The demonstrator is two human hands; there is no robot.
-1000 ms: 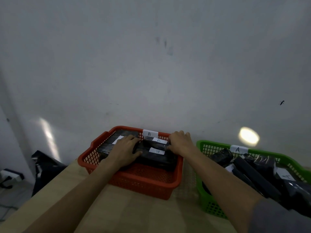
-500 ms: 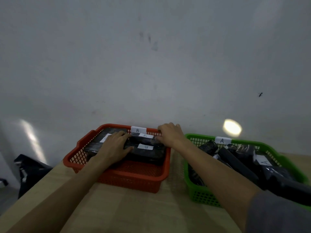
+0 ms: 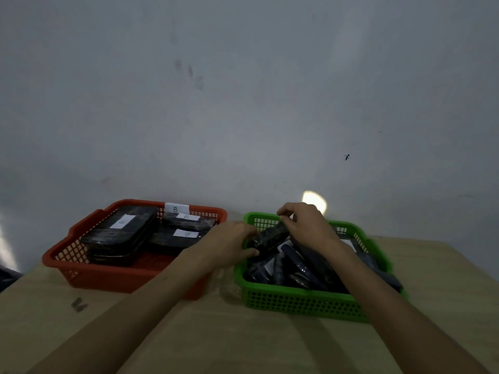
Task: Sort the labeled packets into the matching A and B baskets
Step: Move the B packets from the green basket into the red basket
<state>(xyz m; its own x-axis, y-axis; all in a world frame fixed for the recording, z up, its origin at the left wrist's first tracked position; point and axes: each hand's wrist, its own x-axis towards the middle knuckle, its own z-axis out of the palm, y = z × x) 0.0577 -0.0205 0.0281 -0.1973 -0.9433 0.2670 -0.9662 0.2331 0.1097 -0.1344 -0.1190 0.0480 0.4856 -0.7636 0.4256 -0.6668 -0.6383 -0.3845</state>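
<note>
— What are the hands doing at the centre right of the frame?

— Both are reaching into the green basket [image 3: 302,300]. The left hand [image 3: 229,242] and right hand [image 3: 307,225] are curling their fingers round the two ends of one dark packet [image 3: 271,234], which is tilting up above the heap, likely so it can be lifted or its label read.

— And the rest?

— Other packets are lying jumbled in that basket, glossy black film, long and flat, with white paper labels showing here and there. At the centre left, the red basket [image 3: 81,268], tagged B on its far rim, is holding flat packets stacked neatly, some showing B labels. Both baskets are perforated plastic, sitting side by side on the pale wooden worktop [image 3: 216,333], against the wall.

— Is the A tag showing?

— No, the right hand is covering that rim.
</note>
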